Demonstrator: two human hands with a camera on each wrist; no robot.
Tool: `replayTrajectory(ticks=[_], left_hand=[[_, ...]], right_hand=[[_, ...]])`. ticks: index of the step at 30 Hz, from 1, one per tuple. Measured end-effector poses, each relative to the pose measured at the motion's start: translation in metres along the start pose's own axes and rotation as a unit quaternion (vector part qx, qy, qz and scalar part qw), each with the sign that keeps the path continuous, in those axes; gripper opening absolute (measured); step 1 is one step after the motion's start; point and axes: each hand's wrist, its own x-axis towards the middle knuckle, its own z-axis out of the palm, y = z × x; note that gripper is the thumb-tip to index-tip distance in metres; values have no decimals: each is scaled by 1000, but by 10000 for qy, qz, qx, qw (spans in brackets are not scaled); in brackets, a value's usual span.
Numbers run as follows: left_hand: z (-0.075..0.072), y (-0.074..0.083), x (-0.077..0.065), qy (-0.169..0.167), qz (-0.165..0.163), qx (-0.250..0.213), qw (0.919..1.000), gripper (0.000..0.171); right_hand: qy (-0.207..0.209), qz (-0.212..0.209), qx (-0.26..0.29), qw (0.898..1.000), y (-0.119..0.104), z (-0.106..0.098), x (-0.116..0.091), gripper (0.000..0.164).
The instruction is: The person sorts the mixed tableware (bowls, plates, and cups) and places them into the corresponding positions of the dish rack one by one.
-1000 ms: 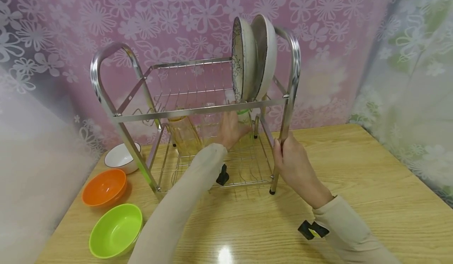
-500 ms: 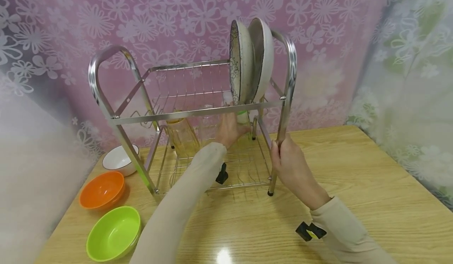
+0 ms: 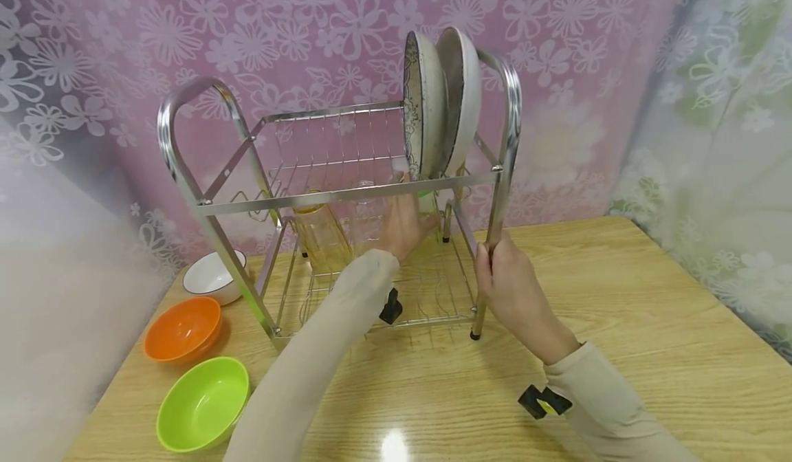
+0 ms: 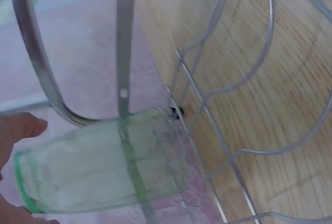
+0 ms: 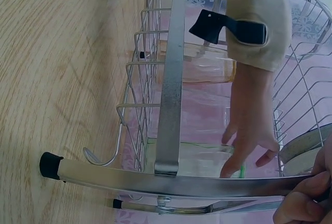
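Observation:
A two-tier metal dish rack (image 3: 346,194) stands on the table. My right hand (image 3: 515,283) grips its front right post, thumb and fingers curled round the tube. My left hand (image 3: 402,227) reaches under the upper tier to a pale green glass (image 4: 98,167) on the lower tier. In the left wrist view its thumb and fingers are spread at the glass's green rim, the thumb apart from it. From the right wrist view, the left fingers lie beside that rim, loosely extended. Left of this hand stand a clear glass (image 3: 365,225) and an amber glass (image 3: 323,238).
Two large bowls, one patterned (image 3: 427,104) and one plain white (image 3: 465,97), stand on edge at the upper tier's right end. Left of the rack on the table (image 3: 650,324) sit a white bowl (image 3: 210,273), an orange bowl (image 3: 183,328) and a green bowl (image 3: 204,403).

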Motion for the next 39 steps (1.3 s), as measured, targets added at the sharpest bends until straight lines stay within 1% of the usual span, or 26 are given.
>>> replayTrajectory(ticks=[3,5,7,8,10,12,13,14,15,17,18,20,21,23,24,28,32,35,39], left_hand=[[-5,8,-5,48,8,-217,9998,89],[-9,13,-9,58,75,-221,9997,86],[-12,17,-14,-15,248,49,9997,84],[-13,18,-16,-6,401,311,9987,82],[-16,18,-23,51,753,850,9935,74],[-20,17,-32,81,1118,1212,9863,57],[-22,16,-36,109,1290,1340,9825,49],[-24,15,-41,99,1406,1335,9810,44],[-26,15,-46,53,1455,1273,9811,39],[-31,14,-56,-135,1372,971,9857,37],[-33,14,-61,-243,1259,820,9883,40],[-40,15,-71,-446,908,389,9941,47],[-43,16,-76,-513,772,243,9954,48],[-50,16,-86,-604,562,0,9966,49],[-54,16,-92,-622,507,-86,9967,49],[-68,9,-114,-710,244,-506,9959,50],[-83,-4,-138,-692,-62,-1061,9919,52],[-95,-14,-153,-552,-99,-1124,9921,51],[-109,-29,-168,-344,-212,-973,9944,45]], right_hand=[[27,-26,-9,10000,1,1,1,14],[51,-29,-3,10000,1,1,1,14],[42,-20,10,10000,2,1,1,14],[37,-16,12,10000,2,1,1,13],[17,13,40,10000,2,2,0,13],[-25,37,63,10000,2,3,0,14],[-34,50,71,10000,2,3,0,14],[-48,68,78,9999,2,3,0,14],[-45,73,76,9999,2,4,0,14],[-60,78,94,9999,2,4,0,14],[-63,78,105,9999,2,4,0,14],[-62,61,111,9999,2,4,0,14],[-51,46,108,9999,3,4,0,14],[-3,22,99,9999,3,4,-1,14],[24,-3,89,10000,3,4,-1,14],[57,-75,103,9999,4,4,-1,16],[-58,-63,191,9998,4,5,-1,20],[-66,-51,178,9998,4,5,-2,21],[0,-44,140,9999,4,6,-3,22]])
